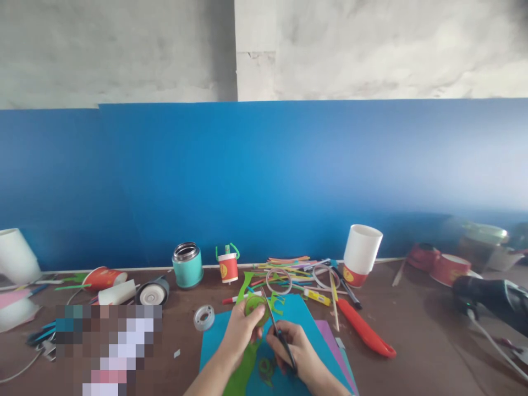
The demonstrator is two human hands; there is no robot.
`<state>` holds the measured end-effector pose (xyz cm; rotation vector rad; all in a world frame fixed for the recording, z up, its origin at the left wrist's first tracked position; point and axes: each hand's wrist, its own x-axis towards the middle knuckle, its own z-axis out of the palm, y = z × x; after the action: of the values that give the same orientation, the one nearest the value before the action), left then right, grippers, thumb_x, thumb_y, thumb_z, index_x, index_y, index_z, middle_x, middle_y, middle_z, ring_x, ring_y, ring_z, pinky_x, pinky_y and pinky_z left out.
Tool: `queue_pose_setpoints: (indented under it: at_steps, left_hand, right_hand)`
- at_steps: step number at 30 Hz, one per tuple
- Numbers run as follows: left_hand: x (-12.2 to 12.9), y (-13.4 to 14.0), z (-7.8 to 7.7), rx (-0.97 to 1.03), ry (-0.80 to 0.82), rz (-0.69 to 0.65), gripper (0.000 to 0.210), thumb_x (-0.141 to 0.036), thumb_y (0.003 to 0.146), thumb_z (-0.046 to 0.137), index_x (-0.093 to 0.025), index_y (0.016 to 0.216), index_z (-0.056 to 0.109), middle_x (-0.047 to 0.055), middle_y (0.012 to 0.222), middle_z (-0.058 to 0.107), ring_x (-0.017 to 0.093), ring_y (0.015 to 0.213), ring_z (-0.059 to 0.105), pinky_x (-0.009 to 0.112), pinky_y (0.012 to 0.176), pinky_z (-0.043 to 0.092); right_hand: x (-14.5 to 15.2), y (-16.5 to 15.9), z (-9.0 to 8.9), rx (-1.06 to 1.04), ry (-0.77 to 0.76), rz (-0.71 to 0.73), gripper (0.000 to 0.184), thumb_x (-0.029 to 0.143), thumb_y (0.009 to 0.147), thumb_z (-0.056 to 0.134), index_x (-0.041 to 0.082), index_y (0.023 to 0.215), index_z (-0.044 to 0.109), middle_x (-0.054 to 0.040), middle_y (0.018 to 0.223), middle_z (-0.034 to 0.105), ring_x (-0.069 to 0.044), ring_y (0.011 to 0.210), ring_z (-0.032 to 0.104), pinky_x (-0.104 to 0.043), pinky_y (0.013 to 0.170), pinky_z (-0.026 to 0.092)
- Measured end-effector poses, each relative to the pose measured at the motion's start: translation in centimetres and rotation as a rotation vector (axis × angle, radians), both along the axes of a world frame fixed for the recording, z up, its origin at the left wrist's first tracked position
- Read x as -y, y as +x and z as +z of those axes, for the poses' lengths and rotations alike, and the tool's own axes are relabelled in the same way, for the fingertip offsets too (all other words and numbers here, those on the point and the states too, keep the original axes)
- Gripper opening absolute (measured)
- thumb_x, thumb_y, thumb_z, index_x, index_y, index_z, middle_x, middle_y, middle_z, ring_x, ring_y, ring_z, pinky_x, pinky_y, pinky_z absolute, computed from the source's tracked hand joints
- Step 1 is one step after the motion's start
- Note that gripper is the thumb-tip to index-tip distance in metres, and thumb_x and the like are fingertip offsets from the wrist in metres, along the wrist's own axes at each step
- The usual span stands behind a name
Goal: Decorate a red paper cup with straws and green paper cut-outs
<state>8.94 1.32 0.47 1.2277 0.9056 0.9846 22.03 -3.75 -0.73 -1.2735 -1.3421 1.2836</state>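
My left hand (241,324) pinches a round green paper piece (254,309) between thumb and fingers. In my right hand (297,349) are dark-handled scissors (281,336), their blades pointing up beside the green piece. Whether the blades are parted is hard to see. Both hands are above a blue sheet (216,330) on the brown table. A strip of green paper (243,367) lies below my left hand, and a small green cut-out (266,369) rests on the blue sheet. Another green scrap (277,303) is just beyond the scissors' tip.
A tape roll (204,318) sits left of the blue sheet. Behind are a teal container (187,266), a red cup with green straws (228,267) and a pile of coloured sticks (289,267). To the right are white cups (363,247), a red-handled tool (367,331) and a black device (490,297).
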Motion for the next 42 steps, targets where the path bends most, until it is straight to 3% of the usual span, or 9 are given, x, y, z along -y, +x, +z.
queue_pose_setpoints:
  at_steps: [29, 37, 42]
  left_hand:
    - [-0.6, -1.6, 1.5, -0.05, 0.052, -0.22, 0.026, -0.038, 0.069, 0.066, -0.013, 0.071, 0.058, -0.005, 0.053, 0.046, 0.005, 0.041, 0.035, 0.019, 0.039, 0.028]
    - [-0.6, -0.9, 0.9, 0.014, 0.01, -0.064, 0.031, -0.043, 0.069, 0.066, -0.014, 0.073, 0.056, -0.007, 0.051, 0.04, 0.004, 0.041, 0.028, 0.018, 0.038, 0.018]
    - [-0.5, -0.7, 1.1, 0.035, -0.007, -0.118, 0.031, -0.042, 0.067, 0.068, -0.013, 0.074, 0.057, -0.007, 0.051, 0.038, 0.004, 0.042, 0.027, 0.018, 0.039, 0.016]
  right_hand:
    - [0.1, 0.0, 0.2, 0.058, -0.007, 0.019, 0.03, 0.045, 0.073, 0.059, 0.015, 0.068, 0.055, 0.0074, 0.037, 0.045, -0.005, 0.032, 0.036, -0.016, 0.033, 0.025]
    - [0.1, 0.0, 0.1, 0.028, -0.028, -0.004, 0.026, 0.039, 0.07, 0.064, 0.015, 0.066, 0.054, 0.0079, 0.036, 0.045, -0.005, 0.031, 0.036, -0.016, 0.033, 0.023]
    - [0.2, -0.1, 0.5, -0.007, -0.026, 0.002, 0.029, 0.042, 0.069, 0.066, 0.015, 0.068, 0.055, 0.0071, 0.037, 0.047, -0.006, 0.033, 0.038, -0.017, 0.035, 0.025]
